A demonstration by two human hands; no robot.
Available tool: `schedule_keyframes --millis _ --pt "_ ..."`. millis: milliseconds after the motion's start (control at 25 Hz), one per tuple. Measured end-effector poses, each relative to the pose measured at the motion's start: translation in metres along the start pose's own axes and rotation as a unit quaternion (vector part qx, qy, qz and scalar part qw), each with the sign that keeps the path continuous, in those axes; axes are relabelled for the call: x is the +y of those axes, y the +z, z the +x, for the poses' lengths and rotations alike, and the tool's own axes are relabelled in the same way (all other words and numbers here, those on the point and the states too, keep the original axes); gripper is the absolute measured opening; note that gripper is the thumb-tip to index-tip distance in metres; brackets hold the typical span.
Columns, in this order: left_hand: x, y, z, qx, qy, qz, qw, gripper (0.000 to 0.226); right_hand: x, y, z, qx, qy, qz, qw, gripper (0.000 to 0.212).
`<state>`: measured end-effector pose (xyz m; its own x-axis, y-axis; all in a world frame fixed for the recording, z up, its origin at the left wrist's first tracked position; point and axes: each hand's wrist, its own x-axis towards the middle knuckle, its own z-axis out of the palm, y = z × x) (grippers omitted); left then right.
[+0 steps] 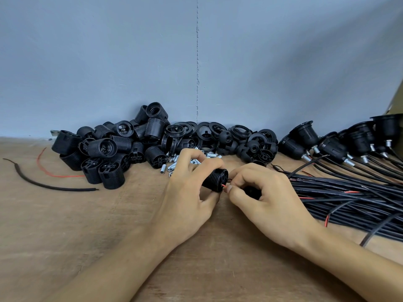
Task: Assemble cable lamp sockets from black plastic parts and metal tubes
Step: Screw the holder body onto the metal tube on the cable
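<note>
Even, soft, cool light, moderately bright; no glare. Faint shadows under both hands on the counter [65, 225]. Wide-angle bending: counter edge curves, right side of frame tilts. Wall [109, 62] darkens toward the corners. Center sharp, lower forearms slightly soft.

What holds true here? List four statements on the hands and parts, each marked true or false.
1. The left hand grips a threaded black socket body. True.
2. The right hand pinches a red wire at that body's end. True.
3. The metal tubes sit in a tray. False: they lie loose on the wooden table.
4. The cabled sockets lie at the left. False: they lie at the right.
</note>
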<state>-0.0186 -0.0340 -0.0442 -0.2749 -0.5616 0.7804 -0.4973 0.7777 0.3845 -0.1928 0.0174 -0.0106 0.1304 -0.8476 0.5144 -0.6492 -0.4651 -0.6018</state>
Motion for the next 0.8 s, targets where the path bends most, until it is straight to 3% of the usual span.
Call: schedule_keyframes --millis 440,800 --pt "-0.0027 0.0004 -0.001 -0.039 -0.007 0.023 0.999 0.035 0.0024 0.0016 -0.0014 -0.01 -0.002 -0.01 1.0 0.02" --pt "-0.0058 0.0018 -0.0039 -0.064 -0.013 0.023 0.998 0.041 0.0078 0.0019 -0.0018 -0.023 0.005 -0.029 0.999 0.015"
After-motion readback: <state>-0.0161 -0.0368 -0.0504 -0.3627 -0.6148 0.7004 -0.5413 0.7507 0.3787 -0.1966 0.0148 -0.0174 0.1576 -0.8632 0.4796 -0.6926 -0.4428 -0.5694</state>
